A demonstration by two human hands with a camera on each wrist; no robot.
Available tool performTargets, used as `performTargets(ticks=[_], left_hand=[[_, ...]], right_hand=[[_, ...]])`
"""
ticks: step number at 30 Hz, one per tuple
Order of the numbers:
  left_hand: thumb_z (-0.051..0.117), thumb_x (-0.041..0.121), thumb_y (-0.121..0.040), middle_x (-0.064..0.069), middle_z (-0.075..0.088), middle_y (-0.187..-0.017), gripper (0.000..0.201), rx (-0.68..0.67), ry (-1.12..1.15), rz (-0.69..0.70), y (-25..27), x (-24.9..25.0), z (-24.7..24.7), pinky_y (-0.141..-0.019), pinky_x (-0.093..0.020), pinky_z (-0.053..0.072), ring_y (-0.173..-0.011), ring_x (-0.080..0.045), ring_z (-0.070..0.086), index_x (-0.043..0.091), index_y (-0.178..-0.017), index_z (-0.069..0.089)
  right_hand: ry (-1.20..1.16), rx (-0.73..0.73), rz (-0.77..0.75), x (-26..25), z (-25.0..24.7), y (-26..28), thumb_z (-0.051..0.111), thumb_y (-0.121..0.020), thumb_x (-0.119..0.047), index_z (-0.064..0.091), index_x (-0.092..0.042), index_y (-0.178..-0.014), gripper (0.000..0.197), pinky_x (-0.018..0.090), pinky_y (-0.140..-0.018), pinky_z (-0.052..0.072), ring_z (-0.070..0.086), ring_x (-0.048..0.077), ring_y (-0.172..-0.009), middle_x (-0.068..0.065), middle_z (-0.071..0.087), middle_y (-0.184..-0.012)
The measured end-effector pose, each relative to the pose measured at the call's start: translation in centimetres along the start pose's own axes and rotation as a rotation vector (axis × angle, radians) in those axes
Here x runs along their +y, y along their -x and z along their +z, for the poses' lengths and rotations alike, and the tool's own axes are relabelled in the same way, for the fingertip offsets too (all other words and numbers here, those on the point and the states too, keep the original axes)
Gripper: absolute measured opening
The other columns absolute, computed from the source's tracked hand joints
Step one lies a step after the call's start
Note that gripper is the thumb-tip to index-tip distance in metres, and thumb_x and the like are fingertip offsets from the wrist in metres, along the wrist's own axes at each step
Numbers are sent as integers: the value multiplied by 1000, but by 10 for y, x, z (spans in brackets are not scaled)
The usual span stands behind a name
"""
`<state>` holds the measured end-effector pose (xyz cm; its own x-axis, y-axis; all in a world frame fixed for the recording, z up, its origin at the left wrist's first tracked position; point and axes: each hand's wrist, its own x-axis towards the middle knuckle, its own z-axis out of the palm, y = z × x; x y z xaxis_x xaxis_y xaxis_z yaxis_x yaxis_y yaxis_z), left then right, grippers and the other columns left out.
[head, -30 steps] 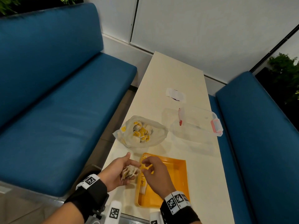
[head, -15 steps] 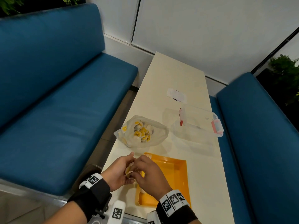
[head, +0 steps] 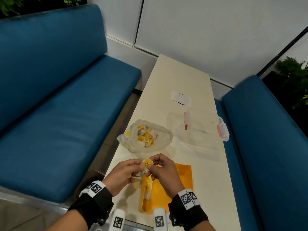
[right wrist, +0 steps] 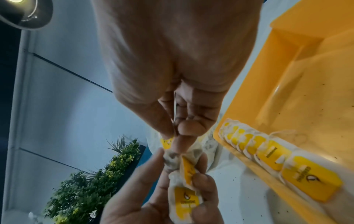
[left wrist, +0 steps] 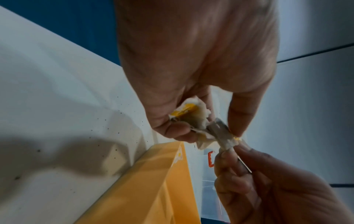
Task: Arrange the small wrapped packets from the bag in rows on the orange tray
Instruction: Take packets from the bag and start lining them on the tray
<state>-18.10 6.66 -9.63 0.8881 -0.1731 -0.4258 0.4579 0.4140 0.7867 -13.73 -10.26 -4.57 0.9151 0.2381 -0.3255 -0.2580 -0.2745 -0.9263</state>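
1. The left hand (head: 122, 172) cups a small clutch of packets (right wrist: 184, 198), fingers curled round them, so it works as a supply beside the tray's left edge.
2. The right hand (head: 162, 170) pinches one packet (head: 147, 164) between thumb and fingertips, apparently drawing it free of the clutch.
3. The orange tray (head: 183, 184) lies at the counter's near edge; one overlapping row (right wrist: 268, 153) already lines its left wall.
4. The bag (head: 146, 139) sits open just beyond the tray, within easy reach for refills.

White-yellow packet (head: 147, 164) held above orange tray (head: 183, 184); row inside; open bag (head: 146, 139) beyond.
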Motion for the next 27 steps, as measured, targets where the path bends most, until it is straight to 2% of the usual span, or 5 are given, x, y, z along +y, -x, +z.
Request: performTargets(ticks=[3,11,15,18,27], left_hand=[[78,27,-74,-3,70,-86,19,35,-94,33,-2,-4,1,-64,-25,40,-74,-8,57,19,-91,78],[81,17,-67,-5,71,-88,30,78,-208,93,-1,-8,-1,-60,-22,43,-70,-9,58,12,-97,78],[81,2,-77,-7,73,-89,22,70,-209,116,-1,-9,-2,-59,-20,47,-69,-8,62,9,-97,77],[85,19,-75,-5,74,-89,23,55,-199,108,0,-8,0,-61,-22,43,-73,-8,62,12,-95,77],[80,-6,-75,2,72,-80,25,89,-312,95,-2,-8,-4,-57,-14,46,-64,0,62,11,-94,77]], right_hand=[[14,14,20,2,-2,-2,68,-84,1,62,1,-92,9,31,-51,43,69,28,-64,10,62,-81],[4,-1,32,1,-5,-1,71,-82,2,63,-6,-76,13,31,-52,46,68,26,-63,13,65,-73],[-21,-10,38,1,-6,0,72,-83,1,65,-2,-79,9,29,-52,45,68,27,-63,16,65,-73],[-62,-20,47,0,-6,0,72,-83,1,65,2,-83,8,29,-51,43,65,26,-62,14,64,-72],[-80,-59,45,-3,-9,-2,73,-84,-1,65,-1,-84,7,26,-49,41,63,25,-63,15,64,-70]])
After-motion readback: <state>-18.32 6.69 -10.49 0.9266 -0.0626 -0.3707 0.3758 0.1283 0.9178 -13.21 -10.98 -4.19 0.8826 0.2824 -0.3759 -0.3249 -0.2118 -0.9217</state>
